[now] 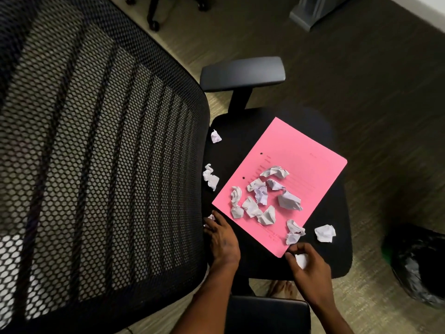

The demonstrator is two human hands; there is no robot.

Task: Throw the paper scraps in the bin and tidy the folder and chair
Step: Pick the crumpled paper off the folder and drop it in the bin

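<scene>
Your right hand is curled around one white scrap near the front edge of the chair seat. Your left hand, fingers spread flat, touches a scrap by the seat's back edge. You look to be gathering. Most paper scraps lie on the pink folder. Next, carry them to the bin on the carpet, beside the seat.

Dim overall, with soft indoor light and no hard shadows. Brightest on the flat pink card folder. Strong wide-angle bending along the black mesh chair back. Slightly smeared on the black-lined bin at the right edge.
</scene>
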